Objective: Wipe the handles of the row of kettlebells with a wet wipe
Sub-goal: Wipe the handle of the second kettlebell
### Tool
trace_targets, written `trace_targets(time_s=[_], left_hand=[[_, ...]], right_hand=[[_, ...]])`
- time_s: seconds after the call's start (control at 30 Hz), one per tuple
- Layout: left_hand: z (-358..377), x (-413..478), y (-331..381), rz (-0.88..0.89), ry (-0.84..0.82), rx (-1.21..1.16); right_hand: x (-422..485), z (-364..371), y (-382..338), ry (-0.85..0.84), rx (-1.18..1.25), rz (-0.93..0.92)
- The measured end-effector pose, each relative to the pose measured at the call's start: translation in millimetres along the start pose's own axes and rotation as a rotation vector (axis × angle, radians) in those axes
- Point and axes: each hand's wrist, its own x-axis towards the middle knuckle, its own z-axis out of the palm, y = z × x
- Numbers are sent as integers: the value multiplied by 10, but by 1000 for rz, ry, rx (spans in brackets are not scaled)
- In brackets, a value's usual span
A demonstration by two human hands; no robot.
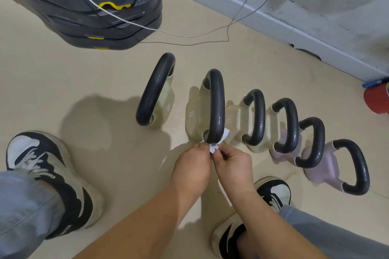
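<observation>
Six kettlebells [254, 118] stand in one row on the floor [94, 82], slanting from its middle toward the right edge. There is open floor to their left, and a free strip runs along the wall [273, 17]. One white wet wipe [213, 148] loops round the near end of the second handle [217, 107] from the left. The left hand [192, 164] and right hand [233, 164] each pinch its gathered ends just beneath. A stack of black plates [94, 6] is cut off at the top. At the right edge is a red object [376, 99], perhaps a canister.
</observation>
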Motion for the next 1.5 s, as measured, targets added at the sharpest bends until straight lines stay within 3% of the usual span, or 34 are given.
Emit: trace_targets(time_s=[0.23, 0.33, 0.43, 0.5, 0.6, 0.67, 0.77, 0.87, 0.97, 1.13, 1.27, 1.37, 1.5], left_hand=[[86, -5, -103, -39, -264, 44], [64, -94, -229, -112, -222, -66], [-116, -173, -243, -218, -132, -409], [-245, -183, -192, -287, -93, -676], [-396, -148, -137, -334, -38, -747], [-460, -83, -101, -308, 42, -655], [-578, 49, -36, -244, 163, -713], [-652, 223, 34, -106, 103, -666], [-550, 291, 33, 19, -22, -388], [-303, -30, -95, 38, 66, -291], [-118, -199, 54, -78, 140, -344], [-11, -270, 192, -138, 99, -352], [-15, -406, 286, -79, -115, -409]], right_hand=[[-105, 32, 26, -146, -349, -90], [-128, 52, 50, -245, -41, 38], [-128, 24, -75, -357, 257, 173], [-133, -23, -175, -443, 323, 228], [-127, -92, -260, -557, 327, 362], [-97, -125, -259, -532, 290, 433], [-67, -159, -203, -407, 367, 510], [-36, -179, -200, -324, 512, 541], [2, -177, -196, -313, 549, 532], [28, -141, -191, -257, 545, 546], [22, -112, -153, -173, 527, 571], [-18, -156, -152, -166, 489, 593], [-61, -246, -101, -196, 461, 658]])
